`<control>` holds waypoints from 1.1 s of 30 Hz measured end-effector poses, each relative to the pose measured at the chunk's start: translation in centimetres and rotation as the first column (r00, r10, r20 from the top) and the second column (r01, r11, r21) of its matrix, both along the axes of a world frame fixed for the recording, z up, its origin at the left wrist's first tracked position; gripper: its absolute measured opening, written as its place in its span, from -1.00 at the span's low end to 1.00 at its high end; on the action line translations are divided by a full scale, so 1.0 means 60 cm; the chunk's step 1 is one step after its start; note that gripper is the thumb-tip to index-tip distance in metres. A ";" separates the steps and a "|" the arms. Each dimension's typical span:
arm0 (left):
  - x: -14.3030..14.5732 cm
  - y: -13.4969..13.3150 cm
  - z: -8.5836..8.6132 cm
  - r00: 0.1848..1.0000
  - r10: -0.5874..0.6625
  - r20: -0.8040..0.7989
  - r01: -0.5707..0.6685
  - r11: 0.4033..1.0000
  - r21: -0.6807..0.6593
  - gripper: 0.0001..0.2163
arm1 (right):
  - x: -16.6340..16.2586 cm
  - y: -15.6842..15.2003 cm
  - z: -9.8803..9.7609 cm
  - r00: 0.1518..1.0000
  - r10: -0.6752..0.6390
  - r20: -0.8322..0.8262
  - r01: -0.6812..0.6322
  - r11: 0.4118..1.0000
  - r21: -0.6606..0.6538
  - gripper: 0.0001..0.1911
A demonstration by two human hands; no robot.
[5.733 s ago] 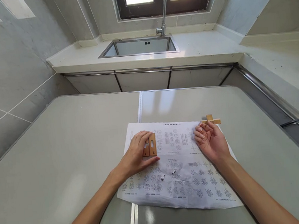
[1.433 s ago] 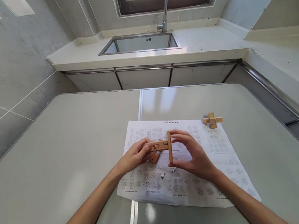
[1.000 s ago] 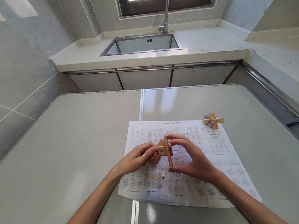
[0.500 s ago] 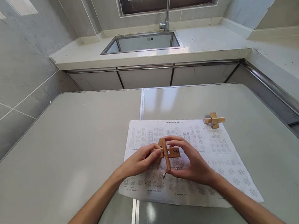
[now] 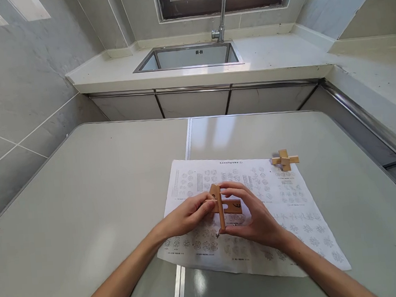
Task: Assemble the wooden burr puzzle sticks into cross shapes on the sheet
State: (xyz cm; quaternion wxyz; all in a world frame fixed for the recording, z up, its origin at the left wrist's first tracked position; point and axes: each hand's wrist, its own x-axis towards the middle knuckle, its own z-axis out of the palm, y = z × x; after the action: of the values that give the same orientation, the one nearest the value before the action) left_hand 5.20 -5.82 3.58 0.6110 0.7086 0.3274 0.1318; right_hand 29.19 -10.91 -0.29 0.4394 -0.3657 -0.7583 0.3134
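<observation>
Between my hands, above a printed sheet (image 5: 259, 258), is a partly joined set of flat wooden puzzle pieces (image 5: 232, 206). One piece stands edge-on, crossing another that sticks out to the right with a slot and a dark mark on it. My left hand (image 5: 193, 212) is closed, pinching the left side of the pieces between thumb and fingers. My right hand (image 5: 254, 213) grips the upright piece by its two ends, fingers at the top and thumb at the bottom. The left fingers hide part of the joint.
A small cross-shaped wooden puzzle (image 5: 285, 160) rests at the sheet's upper right corner. The sheet of line drawings lies on a grey folding table (image 5: 84, 200) with a metal seam. Beyond it are a counter with a sink (image 5: 190, 56) and a faucet (image 5: 220, 31).
The slotted piece pointing right has shifted slightly down and right, and more of the piece behind the upright one shows. Both hands keep their grip.
</observation>
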 end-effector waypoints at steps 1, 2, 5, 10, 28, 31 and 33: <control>0.001 -0.001 0.000 1.000 0.004 0.006 -0.004 1.000 -0.002 -0.64 | 0.000 -0.001 0.001 1.000 0.003 -0.002 -0.003 1.000 0.000 -0.21; 0.002 -0.001 0.001 1.000 0.007 0.013 -0.007 1.000 -0.007 -0.64 | -0.001 -0.001 0.002 1.000 0.005 -0.005 -0.005 1.000 -0.003 -0.22; 0.005 -0.004 0.004 0.999 0.025 0.036 -0.024 0.999 -0.020 -0.64 | -0.003 -0.003 0.003 1.000 0.004 -0.019 -0.004 1.000 -0.020 -0.24; 0.013 -0.010 0.001 0.996 0.086 0.014 -0.086 0.996 0.017 -0.62 | -0.006 -0.006 -0.001 0.999 -0.044 -0.018 0.044 0.999 -0.007 -0.25; 0.014 -0.018 -0.015 0.994 0.098 0.040 -0.096 0.994 -0.053 -0.59 | -0.003 -0.006 0.000 0.999 0.005 -0.053 -0.009 0.997 -0.078 -0.27; 0.014 -0.017 -0.015 0.994 0.093 0.066 -0.086 0.992 -0.095 -0.60 | -0.002 -0.004 0.003 0.999 0.001 -0.041 -0.004 0.999 -0.053 -0.26; 0.014 -0.017 -0.015 0.992 0.088 0.088 -0.077 0.989 -0.123 -0.61 | -0.002 -0.004 0.004 0.999 -0.005 -0.033 0.004 0.999 -0.038 -0.27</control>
State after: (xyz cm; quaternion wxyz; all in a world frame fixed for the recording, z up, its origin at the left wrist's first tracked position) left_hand 6.05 -6.85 2.69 0.6609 0.6496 0.3350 0.1701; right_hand 29.05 -11.13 -0.02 0.4455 -0.3705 -0.7439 0.3328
